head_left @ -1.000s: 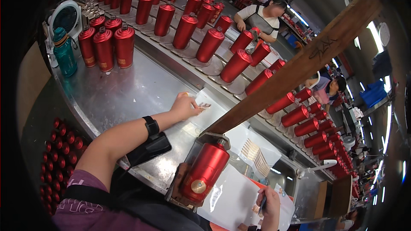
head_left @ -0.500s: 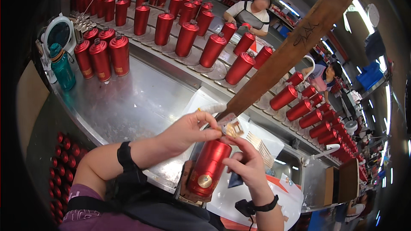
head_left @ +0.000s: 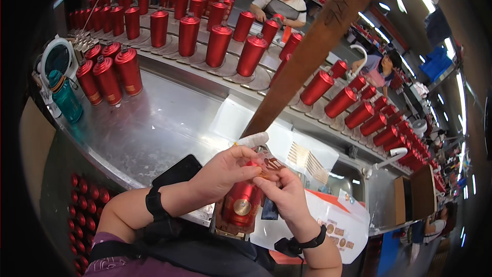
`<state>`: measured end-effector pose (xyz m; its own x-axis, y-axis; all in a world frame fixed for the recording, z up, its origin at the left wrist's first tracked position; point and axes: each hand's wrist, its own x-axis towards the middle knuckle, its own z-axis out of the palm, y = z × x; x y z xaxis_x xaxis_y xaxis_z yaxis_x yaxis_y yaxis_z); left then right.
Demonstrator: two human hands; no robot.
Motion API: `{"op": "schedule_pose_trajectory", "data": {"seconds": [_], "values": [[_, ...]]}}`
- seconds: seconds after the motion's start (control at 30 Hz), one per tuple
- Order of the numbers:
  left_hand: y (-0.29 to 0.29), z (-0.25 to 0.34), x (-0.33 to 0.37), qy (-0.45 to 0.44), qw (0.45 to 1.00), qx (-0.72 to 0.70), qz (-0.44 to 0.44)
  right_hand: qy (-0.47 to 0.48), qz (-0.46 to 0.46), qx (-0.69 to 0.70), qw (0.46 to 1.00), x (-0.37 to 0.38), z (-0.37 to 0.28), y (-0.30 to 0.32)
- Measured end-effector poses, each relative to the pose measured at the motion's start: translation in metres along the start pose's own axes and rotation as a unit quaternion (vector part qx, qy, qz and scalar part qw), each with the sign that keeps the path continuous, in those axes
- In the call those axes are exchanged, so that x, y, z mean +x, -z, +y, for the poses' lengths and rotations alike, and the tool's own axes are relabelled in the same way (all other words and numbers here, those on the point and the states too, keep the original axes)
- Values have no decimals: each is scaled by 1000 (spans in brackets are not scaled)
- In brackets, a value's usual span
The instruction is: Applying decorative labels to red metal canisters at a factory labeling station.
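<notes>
Above a shiny red bottle, my left hand and my right hand pinch a small clear film sticker with gold-brown characters. The bottle lies tilted in a brown holder close to my body, its round gold emblem facing up. My hands cover part of its upper end. Just below my right hand is a dark blue flat piece; whether my fingers hold it I cannot tell. A white roll lies just beyond the bottle.
Red bottles stand in rows along the conveyor, with several more by a teal water bottle at left. A wooden post slants across. A phone, gold strips and a sticker sheet lie nearby. A co-worker sits opposite.
Both hands have closed in on the film sticker, which now sits lower, over the bottle. My right fingers now pinch its edge. The view has shifted, showing the phone.
</notes>
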<state>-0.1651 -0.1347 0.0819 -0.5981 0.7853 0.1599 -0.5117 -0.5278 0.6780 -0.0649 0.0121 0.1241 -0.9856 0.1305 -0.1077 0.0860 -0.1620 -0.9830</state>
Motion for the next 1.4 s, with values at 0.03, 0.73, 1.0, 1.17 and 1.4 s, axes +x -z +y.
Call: {"op": "schedule_pose_trajectory", "data": {"seconds": [0.03,0.73,1.0,1.17,1.4], "values": [[3,-1,2,22,1000,12,10,-25,-8,-31,999,-2,1,6],[73,-13,-45,86,890,430,123,-293,259,-593,704,-10,82,453],[39,-20,-40,60,855,515,0,-352,320,-703,529,-10,80,464],[47,-21,-50,52,841,537,-36,-193,245,-580,752,-5,38,417],[59,-40,-63,58,758,647,-63,-64,170,-575,798,10,-28,276]]}}
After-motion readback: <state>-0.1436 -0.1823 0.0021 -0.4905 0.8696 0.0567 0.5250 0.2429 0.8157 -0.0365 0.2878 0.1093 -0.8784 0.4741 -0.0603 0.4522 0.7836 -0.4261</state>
